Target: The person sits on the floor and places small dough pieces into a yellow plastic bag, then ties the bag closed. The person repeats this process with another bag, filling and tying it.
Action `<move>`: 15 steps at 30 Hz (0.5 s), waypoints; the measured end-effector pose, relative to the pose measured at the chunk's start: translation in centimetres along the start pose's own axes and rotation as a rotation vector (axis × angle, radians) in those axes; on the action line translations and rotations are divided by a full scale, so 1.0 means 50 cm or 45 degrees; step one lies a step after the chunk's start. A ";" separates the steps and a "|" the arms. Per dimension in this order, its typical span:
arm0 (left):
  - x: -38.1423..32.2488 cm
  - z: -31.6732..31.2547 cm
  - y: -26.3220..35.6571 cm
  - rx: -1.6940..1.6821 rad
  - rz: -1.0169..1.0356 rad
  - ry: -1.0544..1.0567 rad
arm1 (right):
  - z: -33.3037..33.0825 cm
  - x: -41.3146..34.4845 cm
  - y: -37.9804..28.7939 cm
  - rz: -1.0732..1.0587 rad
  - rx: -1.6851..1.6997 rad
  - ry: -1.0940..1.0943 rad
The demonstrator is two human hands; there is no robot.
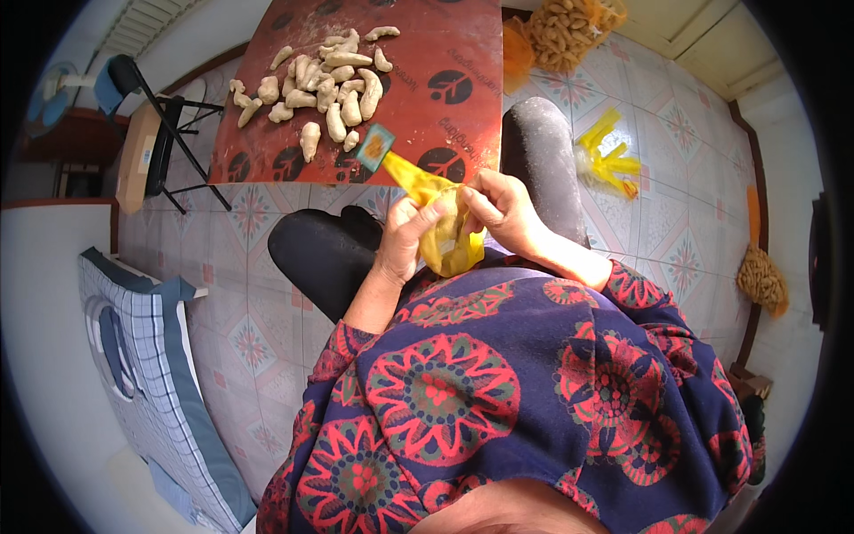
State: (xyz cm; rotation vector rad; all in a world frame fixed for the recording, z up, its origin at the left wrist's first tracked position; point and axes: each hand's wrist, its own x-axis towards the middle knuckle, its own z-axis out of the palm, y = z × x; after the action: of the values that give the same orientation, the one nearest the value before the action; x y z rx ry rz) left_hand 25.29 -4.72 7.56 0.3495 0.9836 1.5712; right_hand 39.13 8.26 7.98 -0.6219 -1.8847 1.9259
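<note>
A yellow mesh bag (437,249) is stretched between my two hands above my lap, at the near edge of the table. My left hand (403,235) grips one side of it with thumb and fingers. The fingertips of my right hand (502,208) pinch the opposite side. From the bag a narrow yellow end runs up over the table edge to a green-bordered label (375,147). Whether anything lies inside the mesh is hard to tell. Just beyond, pale knobby roots (327,83) lie loosely heaped on the red tabletop (460,40), with several scattered around the heap.
Orange net bags filled with roots stand beyond the table (567,33) and by the right wall (762,280). Yellow mesh bags (607,157) lie on the tiled floor (674,220). At left are a black folding chair (175,133), a cardboard box (137,157) and a checked cloth-covered piece (150,354).
</note>
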 end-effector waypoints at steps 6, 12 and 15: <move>-0.007 -0.008 -0.034 0.083 0.172 0.243 | -0.014 -0.019 -0.007 -0.163 -0.244 -0.094; -0.009 -0.008 -0.042 0.095 0.197 0.224 | -0.014 -0.018 0.011 -0.424 -0.648 -0.142; -0.012 -0.001 -0.034 0.084 0.207 0.190 | -0.015 -0.017 -0.002 -0.046 -0.294 -0.213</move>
State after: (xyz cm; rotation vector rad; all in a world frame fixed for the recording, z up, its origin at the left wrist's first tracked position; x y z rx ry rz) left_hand 26.54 -5.39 6.43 0.3694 1.1479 1.7346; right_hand 40.25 8.45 8.10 -0.5011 -2.2284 1.8007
